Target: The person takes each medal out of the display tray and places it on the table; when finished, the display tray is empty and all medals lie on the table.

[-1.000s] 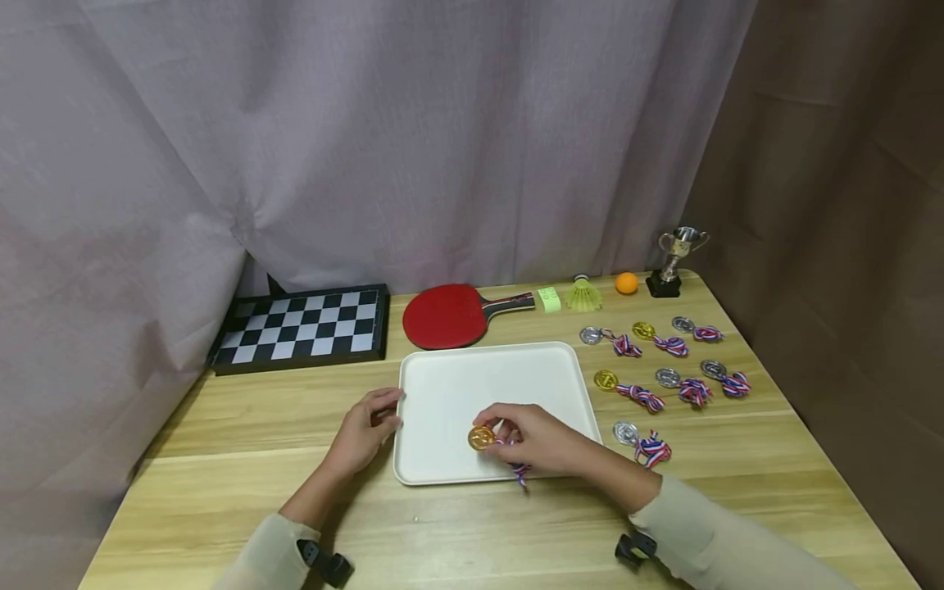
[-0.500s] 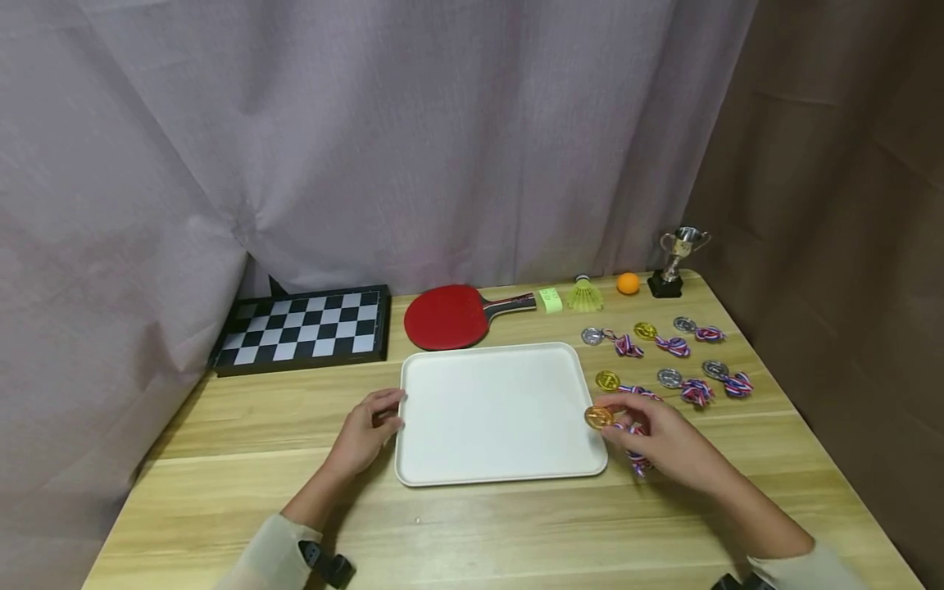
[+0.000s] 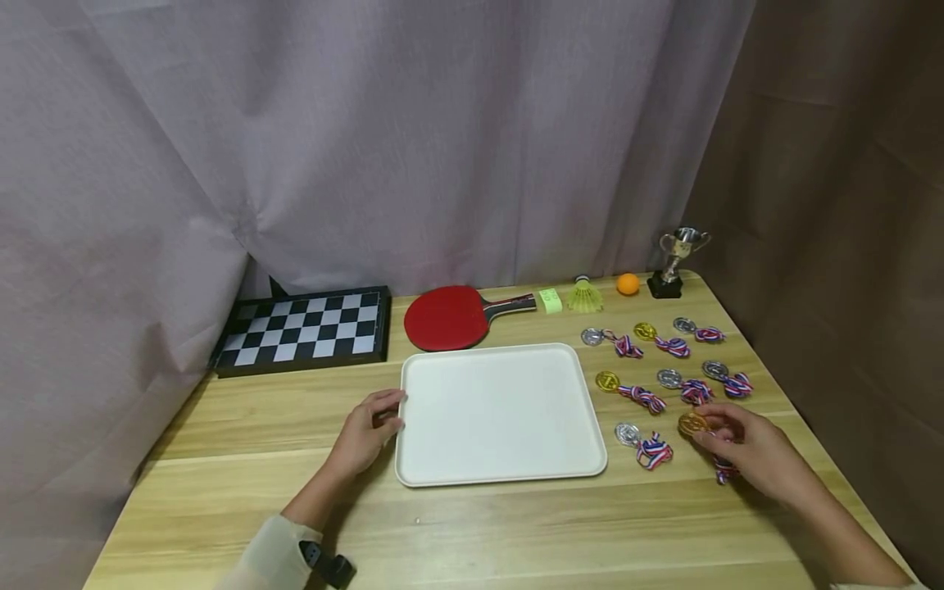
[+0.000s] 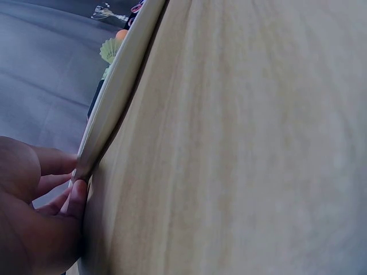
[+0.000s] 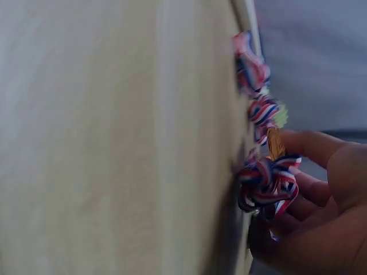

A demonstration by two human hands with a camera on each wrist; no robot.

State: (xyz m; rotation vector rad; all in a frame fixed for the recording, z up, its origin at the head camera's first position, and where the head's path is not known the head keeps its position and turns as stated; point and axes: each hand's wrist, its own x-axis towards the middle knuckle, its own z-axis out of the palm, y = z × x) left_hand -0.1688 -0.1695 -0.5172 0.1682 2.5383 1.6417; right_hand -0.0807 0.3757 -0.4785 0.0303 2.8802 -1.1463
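My right hand (image 3: 752, 447) pinches a bronze-coloured medal (image 3: 692, 424) by its disc edge, low over the table's right side. Its knotted red, white and blue ribbon (image 5: 268, 182) hangs under the fingers. A silver medal (image 3: 627, 434) lies just left of that hand, and another silver medal (image 3: 669, 378) lies behind it. My left hand (image 3: 361, 434) rests beside the white tray (image 3: 501, 418), the tips of its fingers and thumb touching the left rim. The left wrist view shows them against the tray's edge (image 4: 117, 86), with the thumb low near the table. Nothing lies on the tray.
Gold medals (image 3: 607, 381) and silver ones lie in rows right of the tray. Along the back stand a chessboard (image 3: 302, 328), red table tennis bat (image 3: 446, 318), green block (image 3: 550, 301), shuttlecock (image 3: 584, 295), orange ball (image 3: 628, 283) and trophy cup (image 3: 674, 258). Curtains hang behind.
My right hand has carried the bronze-coloured medal from over the tray rightward, past the tray's right edge, to beside the front silver medal. The left hand has stayed at the tray's left rim.
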